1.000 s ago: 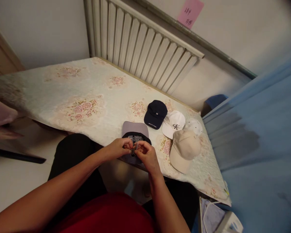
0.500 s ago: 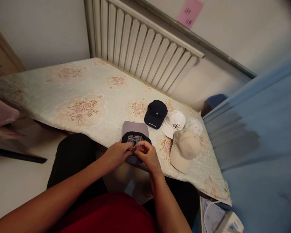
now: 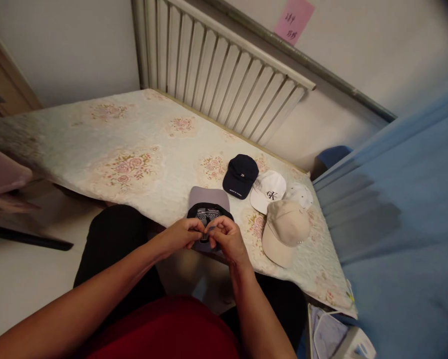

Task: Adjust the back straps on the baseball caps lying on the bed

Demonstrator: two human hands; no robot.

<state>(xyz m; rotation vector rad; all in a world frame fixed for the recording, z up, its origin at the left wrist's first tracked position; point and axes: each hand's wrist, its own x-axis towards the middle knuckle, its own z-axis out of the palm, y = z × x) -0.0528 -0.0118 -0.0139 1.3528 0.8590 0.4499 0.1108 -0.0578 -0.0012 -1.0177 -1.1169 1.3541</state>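
Observation:
A grey cap (image 3: 208, 198) lies upside down at the near edge of the floral table cover (image 3: 141, 144), its dark inner band facing up. My left hand (image 3: 180, 234) and my right hand (image 3: 226, 239) meet over the cap's back. Both pinch the cap's rear strap between curled fingers. Just beyond lie a navy cap (image 3: 240, 175), a white cap with a black logo (image 3: 268, 190), another white cap (image 3: 299, 194) and a beige cap (image 3: 284, 230).
A white radiator (image 3: 224, 70) stands against the wall behind the table, with a pink note (image 3: 293, 20) above it. Blue fabric (image 3: 403, 224) fills the right side. A dark bar (image 3: 25, 239) lies on the floor at left. Papers (image 3: 329, 334) sit at the lower right.
Both hands have stayed pinched at the grey cap's back, shifting only slightly with small finger movements. The other caps have not moved.

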